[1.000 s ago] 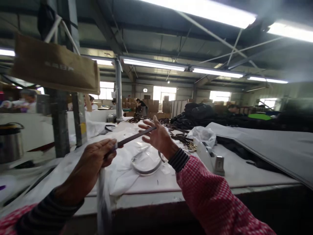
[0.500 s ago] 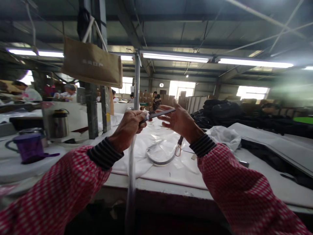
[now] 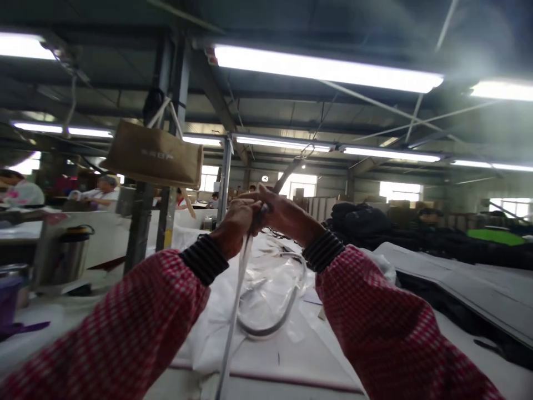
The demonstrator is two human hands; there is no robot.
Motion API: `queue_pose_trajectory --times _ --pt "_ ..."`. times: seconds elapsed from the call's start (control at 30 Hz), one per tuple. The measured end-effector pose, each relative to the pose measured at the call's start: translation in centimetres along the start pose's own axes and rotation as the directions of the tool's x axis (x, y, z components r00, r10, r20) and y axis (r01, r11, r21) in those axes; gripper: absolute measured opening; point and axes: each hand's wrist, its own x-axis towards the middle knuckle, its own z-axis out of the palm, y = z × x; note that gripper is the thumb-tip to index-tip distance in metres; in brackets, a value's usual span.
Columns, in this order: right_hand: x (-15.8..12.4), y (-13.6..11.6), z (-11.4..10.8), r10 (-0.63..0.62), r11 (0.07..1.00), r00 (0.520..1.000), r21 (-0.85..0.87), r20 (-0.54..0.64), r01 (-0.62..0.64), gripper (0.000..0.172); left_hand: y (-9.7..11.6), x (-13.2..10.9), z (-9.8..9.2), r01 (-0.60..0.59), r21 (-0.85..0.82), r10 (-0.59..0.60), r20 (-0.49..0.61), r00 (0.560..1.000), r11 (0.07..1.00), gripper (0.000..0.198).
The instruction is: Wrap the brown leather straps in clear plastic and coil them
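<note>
My left hand (image 3: 237,223) and my right hand (image 3: 287,215) meet in front of me, above the table. Both are closed on a long narrow strap (image 3: 234,322), whose held part is mostly hidden by the fingers. Past the right hand a dark end of it sticks up, tipped with a metal clip (image 3: 307,150). Below the left hand a pale, shiny length hangs down toward me. A curved grey length of strap (image 3: 266,332) lies on clear plastic on the white table; whether it joins the held one I cannot tell.
A brown tote bag (image 3: 154,155) hangs from a post at the left. Below stand a steel flask (image 3: 71,256) and a purple jug (image 3: 9,300). Black goods (image 3: 362,222) are heaped at the right, behind white sheets (image 3: 441,278). Other people sit far left.
My right hand, open before, has closed on the strap and come against my left. The clip has risen from near the table to above the hands. The view has tilted up.
</note>
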Motion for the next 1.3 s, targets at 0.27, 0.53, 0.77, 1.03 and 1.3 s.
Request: queue_pose_trajectory --times 0.27,0.53,0.77,1.03,1.3 --pt "-2.3 0.2 -3.4 -0.001 0.996 0.927 -0.08 -0.374 -0.031 0.034 -2.8 -3.3 -1.1 -0.03 0.073 0.045 -0.21 0.977 0.997 0.031" --pt "0.4 -4.2 -3.0 -0.179 0.965 0.847 -0.257 -0.5 0.053 0.047 -2.3 -3.4 -0.2 -0.026 -0.026 0.022 -0.161 0.987 0.999 0.029" --pt "1.4 -4.6 1.4 -0.162 0.899 0.975 -0.43 -0.151 0.083 0.063 1.4 -0.9 0.8 -0.004 -0.185 -0.012 -0.089 0.996 0.983 0.018" --pt "1.2 -1.9 1.7 -0.033 0.977 0.996 -0.213 -0.087 0.014 0.067 0.3 -1.3 0.1 -0.037 -0.3 0.038 -0.001 0.999 0.953 0.016" --pt "-5.2 8.2 5.9 0.025 0.984 0.994 0.17 0.102 -0.042 0.043 0.6 0.4 -1.5 -0.175 -0.358 0.066 -0.298 0.952 0.917 0.015"
